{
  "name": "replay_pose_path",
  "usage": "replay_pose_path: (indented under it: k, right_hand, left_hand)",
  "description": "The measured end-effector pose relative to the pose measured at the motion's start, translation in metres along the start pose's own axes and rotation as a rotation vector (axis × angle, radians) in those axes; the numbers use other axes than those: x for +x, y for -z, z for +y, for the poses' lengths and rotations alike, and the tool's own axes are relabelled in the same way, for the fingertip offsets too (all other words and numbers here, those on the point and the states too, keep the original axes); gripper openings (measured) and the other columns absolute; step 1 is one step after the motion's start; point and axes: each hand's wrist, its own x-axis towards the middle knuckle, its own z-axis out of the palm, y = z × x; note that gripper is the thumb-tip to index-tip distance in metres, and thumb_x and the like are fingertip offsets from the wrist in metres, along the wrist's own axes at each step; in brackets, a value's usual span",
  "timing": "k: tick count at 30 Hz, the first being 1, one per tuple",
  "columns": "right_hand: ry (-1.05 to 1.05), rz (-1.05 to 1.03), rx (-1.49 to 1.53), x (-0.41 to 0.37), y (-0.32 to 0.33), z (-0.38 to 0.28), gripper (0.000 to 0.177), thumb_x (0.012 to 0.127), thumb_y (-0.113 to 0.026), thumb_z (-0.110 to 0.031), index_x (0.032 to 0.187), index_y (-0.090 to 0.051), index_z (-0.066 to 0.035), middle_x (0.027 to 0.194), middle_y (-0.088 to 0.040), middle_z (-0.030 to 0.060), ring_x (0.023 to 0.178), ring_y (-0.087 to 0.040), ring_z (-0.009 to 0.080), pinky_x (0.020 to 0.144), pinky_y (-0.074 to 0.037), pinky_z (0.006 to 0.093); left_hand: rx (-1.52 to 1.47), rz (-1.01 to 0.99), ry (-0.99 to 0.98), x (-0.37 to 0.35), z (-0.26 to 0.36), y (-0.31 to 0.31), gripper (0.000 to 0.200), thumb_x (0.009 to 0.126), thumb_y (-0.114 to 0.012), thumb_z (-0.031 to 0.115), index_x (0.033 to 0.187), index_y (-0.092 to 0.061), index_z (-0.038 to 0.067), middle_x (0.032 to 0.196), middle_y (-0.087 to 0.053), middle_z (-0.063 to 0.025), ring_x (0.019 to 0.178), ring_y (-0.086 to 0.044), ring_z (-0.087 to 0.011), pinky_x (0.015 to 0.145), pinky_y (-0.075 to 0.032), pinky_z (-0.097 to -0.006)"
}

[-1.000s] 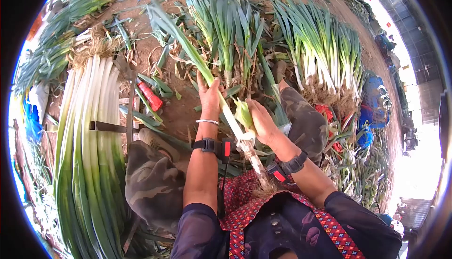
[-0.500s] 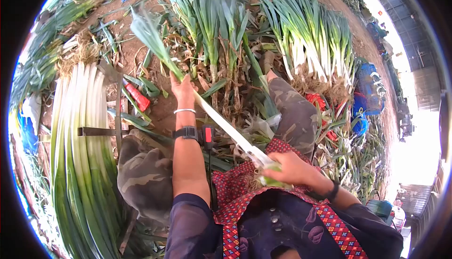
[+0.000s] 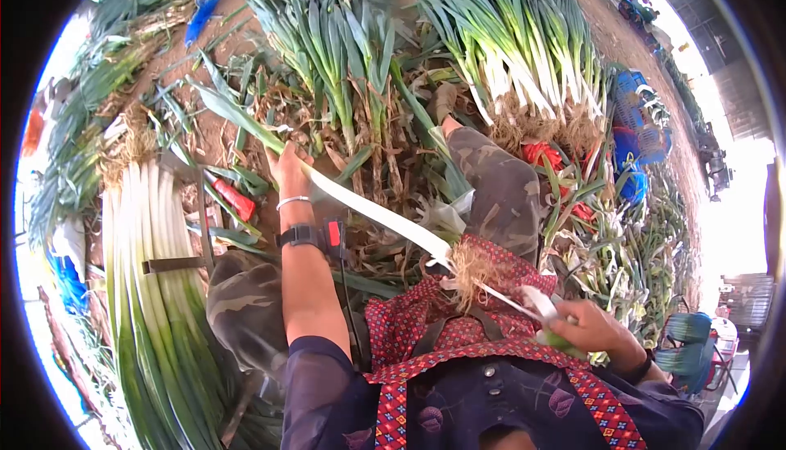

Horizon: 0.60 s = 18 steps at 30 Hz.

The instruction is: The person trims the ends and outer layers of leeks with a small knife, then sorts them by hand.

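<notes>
My left hand (image 3: 288, 170) is closed round a leek (image 3: 368, 211) where its green leaves meet the white stem. The stem slants down to the right, and its roots (image 3: 473, 273) hang over the red patterned apron (image 3: 409, 315). To the right of the roots, my right hand (image 3: 585, 325) is closed on a strip of peeled leek leaf (image 3: 550, 319), green at its lower end. A thin white strand runs from the strip towards the roots.
Trimmed leeks (image 3: 151, 237) lie in a metal rack (image 3: 173, 264) at left. More leeks (image 3: 524, 57) lie at upper right, beside an untrimmed bunch (image 3: 327, 57). Blue crates (image 3: 639, 106), red wrapping (image 3: 233, 198) and leaf scraps (image 3: 639, 245) are around.
My right hand has moved right and down, away from the leek, with the peeled strip. The roots now show uncovered. My left hand has shifted slightly left and down in view.
</notes>
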Motion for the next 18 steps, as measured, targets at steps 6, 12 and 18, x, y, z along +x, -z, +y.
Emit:
replay_pose_path:
  k: [6,12,18]
  right_hand:
    - [0.062,0.085,-0.109,-0.025,0.026,0.094,0.028,0.084,-0.054,-0.028,0.099,-0.063,-0.005,0.073,-0.063,0.0151,0.064,-0.062,0.0228,0.061,-0.047,0.0345]
    - [0.350,0.216,-0.263,0.069,0.013,0.019,0.060,0.082,-0.057,-0.048,0.110,-0.049,0.005,0.107,-0.052,0.0256,0.099,-0.054,0.0377,0.083,-0.044,0.0420]
    - [0.596,-0.651,1.374,0.122,-0.030,-0.056,0.060,0.091,-0.047,-0.044,0.134,-0.033,-0.003,0.097,-0.056,0.0054,0.056,-0.054,0.0109,0.052,-0.045,0.0209]
  left_hand:
    - [-0.002,0.005,-0.066,0.025,0.019,0.012,0.052,0.080,-0.053,-0.002,0.124,-0.036,0.021,0.071,-0.045,-0.0040,0.047,-0.045,-0.0149,0.037,-0.038,-0.0274]
    - [-0.010,-0.119,-0.024,0.022,0.026,-0.014,0.027,0.085,-0.051,0.002,0.104,-0.039,0.017,0.069,-0.045,-0.0026,0.049,-0.043,-0.0140,0.040,-0.038,-0.0279]
    - [-0.039,-0.112,-0.084,-0.008,0.044,-0.046,0.025,0.085,-0.051,0.001,0.100,-0.039,0.017,0.063,-0.042,-0.0021,0.046,-0.041,-0.0110,0.038,-0.035,-0.0252]
